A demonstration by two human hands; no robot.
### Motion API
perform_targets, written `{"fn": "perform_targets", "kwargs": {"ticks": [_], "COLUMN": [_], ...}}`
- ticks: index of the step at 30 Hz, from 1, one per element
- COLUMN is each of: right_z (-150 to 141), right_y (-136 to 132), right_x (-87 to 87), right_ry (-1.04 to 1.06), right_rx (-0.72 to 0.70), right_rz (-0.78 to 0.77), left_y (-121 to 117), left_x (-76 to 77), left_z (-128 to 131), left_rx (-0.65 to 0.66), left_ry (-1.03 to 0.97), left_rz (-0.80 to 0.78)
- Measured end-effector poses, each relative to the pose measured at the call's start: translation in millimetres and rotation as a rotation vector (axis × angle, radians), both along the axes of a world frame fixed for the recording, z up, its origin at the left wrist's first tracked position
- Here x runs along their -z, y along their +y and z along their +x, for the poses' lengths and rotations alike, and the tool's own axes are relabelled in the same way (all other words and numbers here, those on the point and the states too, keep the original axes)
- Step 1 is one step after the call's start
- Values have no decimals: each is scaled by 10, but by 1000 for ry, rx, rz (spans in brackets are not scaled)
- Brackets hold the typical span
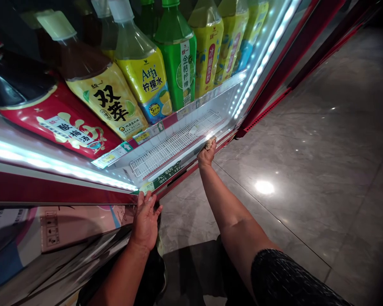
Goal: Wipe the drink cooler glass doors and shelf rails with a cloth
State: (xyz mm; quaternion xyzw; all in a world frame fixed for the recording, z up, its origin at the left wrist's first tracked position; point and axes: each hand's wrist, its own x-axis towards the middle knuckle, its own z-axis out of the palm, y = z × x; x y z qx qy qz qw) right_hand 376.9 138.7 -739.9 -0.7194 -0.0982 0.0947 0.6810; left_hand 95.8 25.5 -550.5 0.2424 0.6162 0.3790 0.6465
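Note:
My left hand [146, 221] lies flat with fingers stretched against the edge of the open glass fridge door [67, 238], low at the left. My right hand [207, 154] reaches down to the front lip of the fridge's bottom shelf, closed on a small light cloth [210, 143] pressed against the rim. The white wire shelf [175, 142] behind it is bare. Above it stands a row of drink bottles: a dark-red labelled one [51, 114], a yellow tea bottle [105, 97], a lemon water bottle [147, 76] and a green bottle [178, 59].
The red fridge frame [274, 85] runs up the right side with a bright LED strip [261, 63]. A second light strip [51, 163] crosses the left. Grey polished floor tiles [306, 170] spread to the right. Price labels [115, 153] line the shelf edge.

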Motion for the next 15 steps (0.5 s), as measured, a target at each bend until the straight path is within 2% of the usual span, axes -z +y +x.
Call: {"fn": "perform_targets", "kwargs": {"ticks": [6, 11, 15], "right_z": [132, 230, 317], "right_y": [-5, 10, 25], "right_x": [25, 140, 217], "right_ry": [23, 0, 51], "right_rx": [-15, -18, 15], "right_rz": [4, 146, 103], "left_y": [-10, -6, -3], "left_x": [-24, -46, -45], "left_z": [9, 21, 13], "left_rx": [0, 9, 1], "left_ry": [-2, 3, 4], "left_rz": [-22, -22, -36]}}
